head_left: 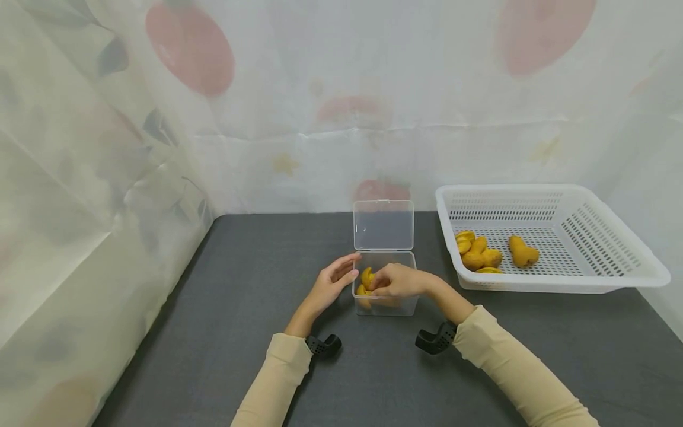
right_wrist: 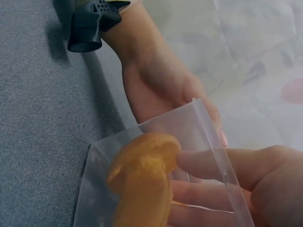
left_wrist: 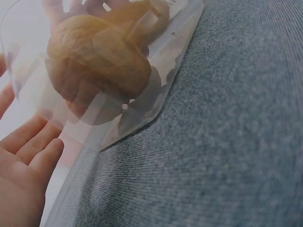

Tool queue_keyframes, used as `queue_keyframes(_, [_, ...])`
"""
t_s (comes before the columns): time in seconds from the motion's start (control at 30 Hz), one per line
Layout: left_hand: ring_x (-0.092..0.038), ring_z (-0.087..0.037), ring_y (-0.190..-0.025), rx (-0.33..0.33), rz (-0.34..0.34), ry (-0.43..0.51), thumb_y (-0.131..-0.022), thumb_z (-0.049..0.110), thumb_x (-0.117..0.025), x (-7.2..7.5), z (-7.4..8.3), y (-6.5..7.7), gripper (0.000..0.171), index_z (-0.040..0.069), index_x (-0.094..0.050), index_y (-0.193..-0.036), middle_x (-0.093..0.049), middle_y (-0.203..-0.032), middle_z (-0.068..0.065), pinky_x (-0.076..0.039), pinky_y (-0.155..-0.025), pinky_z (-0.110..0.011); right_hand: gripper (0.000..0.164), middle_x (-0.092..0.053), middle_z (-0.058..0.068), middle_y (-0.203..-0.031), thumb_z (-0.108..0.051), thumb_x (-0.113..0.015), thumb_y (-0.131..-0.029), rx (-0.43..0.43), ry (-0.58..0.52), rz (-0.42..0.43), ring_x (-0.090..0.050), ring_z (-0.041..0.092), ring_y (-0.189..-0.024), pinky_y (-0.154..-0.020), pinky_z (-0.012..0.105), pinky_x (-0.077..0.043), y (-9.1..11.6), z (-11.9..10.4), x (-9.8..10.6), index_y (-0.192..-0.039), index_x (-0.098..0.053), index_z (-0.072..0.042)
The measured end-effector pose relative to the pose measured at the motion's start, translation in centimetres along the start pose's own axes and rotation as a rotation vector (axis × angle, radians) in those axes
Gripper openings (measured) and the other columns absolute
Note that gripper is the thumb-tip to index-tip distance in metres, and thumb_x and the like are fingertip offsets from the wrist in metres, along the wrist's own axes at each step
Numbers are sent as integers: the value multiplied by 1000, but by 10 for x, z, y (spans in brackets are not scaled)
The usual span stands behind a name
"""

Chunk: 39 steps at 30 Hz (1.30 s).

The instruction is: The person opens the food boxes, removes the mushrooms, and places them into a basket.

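Note:
A clear plastic box stands on the dark table, its hinged lid raised at the back. Several yellow mushrooms lie inside at the left. My right hand reaches down into the box, thumb and fingers around a mushroom whose cap and stem show through the wall. Against the left side of the box rests my left hand, its fingers extended along the outside. The left wrist view shows a rounded mushroom cap blurred by the plastic.
To the right is a white perforated basket. Several more mushrooms cluster at its left end, and a single mushroom lies nearer its middle. A patterned curtain hangs behind the table and along its left side.

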<state>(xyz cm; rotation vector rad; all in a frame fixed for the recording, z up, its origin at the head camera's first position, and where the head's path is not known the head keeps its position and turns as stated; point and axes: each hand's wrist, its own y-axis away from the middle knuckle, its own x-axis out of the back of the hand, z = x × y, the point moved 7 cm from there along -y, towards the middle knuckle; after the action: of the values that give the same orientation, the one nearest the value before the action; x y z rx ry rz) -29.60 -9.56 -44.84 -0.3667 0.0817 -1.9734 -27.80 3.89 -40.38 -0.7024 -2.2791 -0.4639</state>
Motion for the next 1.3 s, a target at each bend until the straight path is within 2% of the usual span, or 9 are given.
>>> queue_keyframes(0.37, [-41,-36,-141,6,4,5,-100,11,-52,1,0,-1,43,4,-46,-142,-45,-148,-20,-35,-116,-52,19,-74,19,-95,-4,-68,-87,4,0,70,-72,21,-85,-77,26,-60,2,1,4,-102,-70,7])
queue_keyframes(0.73, [-41,-35,-141,24,8,-4,-100,15,-52,1,-2,1,44,6,-45,-143,-45,-149,-19,-34,-116,-52,21,-75,18,-99,-2,-64,-89,41,58,87,-72,20,-86,-76,24,-60,6,-3,4,-107,-71,6])
queue_keyframes(1.0, [-41,-35,-141,20,17,-6,-99,17,-53,1,-3,1,44,7,-46,-142,-47,-148,-18,-34,-117,-52,24,-75,17,-101,-7,-63,-91,83,60,162,-73,20,-87,-75,25,-60,14,-7,12,-110,-70,5])
queue_keyframes(1.3, [-42,-34,-140,16,16,-14,-99,16,-53,1,-3,0,44,6,-46,-142,-47,-148,-18,-36,-115,-50,25,-74,17,-103,-10,-62,-93,35,37,218,-70,18,-86,-76,26,-60,18,-2,17,-112,-70,5])
